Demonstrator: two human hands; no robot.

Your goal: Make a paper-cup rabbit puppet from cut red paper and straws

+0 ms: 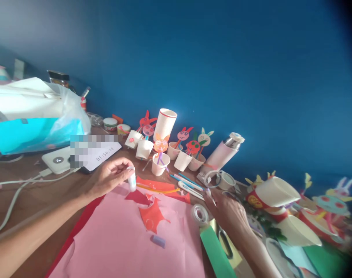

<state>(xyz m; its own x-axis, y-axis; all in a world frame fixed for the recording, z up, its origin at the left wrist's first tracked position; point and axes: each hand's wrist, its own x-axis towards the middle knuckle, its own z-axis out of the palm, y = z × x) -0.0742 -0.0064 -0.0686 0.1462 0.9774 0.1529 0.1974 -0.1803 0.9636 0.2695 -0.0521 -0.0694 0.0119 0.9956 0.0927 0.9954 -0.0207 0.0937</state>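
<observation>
My left hand (114, 175) is closed around a small white glue stick (131, 180), held upright over the top edge of the pink paper (129, 235). On that paper lie a cut orange-red paper scrap (153, 217) and a short purple cap (158, 241). My right hand (226, 206) reaches over the right side, its fingertips close to a white utility knife (190, 190) and several blue pens (190, 181). Those fingers are blurred, so what they touch is unclear. Just left of its wrist sits a roll of clear tape (200, 214).
Paper cups (161, 165) with paper animal faces on sticks stand along the wall, beside a cup stack (165, 123) and a thermos (224, 152). Left are a phone (102, 156), a power bank (57, 159) and cables. Scissors (224, 243) lie by green paper (216, 253).
</observation>
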